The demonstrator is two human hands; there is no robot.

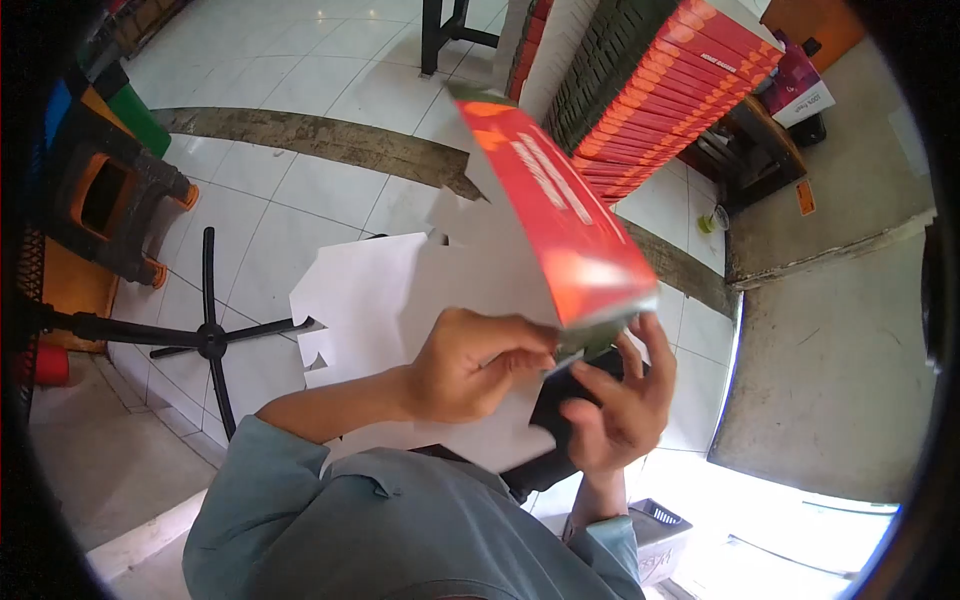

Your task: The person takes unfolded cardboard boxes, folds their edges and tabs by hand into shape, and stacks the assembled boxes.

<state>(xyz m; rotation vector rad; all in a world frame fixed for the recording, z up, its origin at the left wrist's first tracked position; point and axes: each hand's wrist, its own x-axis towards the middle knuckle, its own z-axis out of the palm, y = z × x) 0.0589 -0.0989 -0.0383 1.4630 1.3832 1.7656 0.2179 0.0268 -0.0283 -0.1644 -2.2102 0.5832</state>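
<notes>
A die-cut cardboard box blank [460, 285], plain white on its inner face, spreads out in front of my body. Its red printed panel [560, 215] is folded up and runs away from me, slightly blurred. My left hand [480, 365] pinches the near end of the cardboard beside a dark green flap. At the corner of the red panel is my right hand [625, 400], its fingers curled around the edge and the thumb bent below. What lies under the left fingers is hidden.
A tall stack of red printed boxes [660, 110] rises ahead on the right. On the left are a dark plastic stool [110, 215] and a black stand with crossed legs [210, 340]. A grey basket [655, 535] sits low by my right arm.
</notes>
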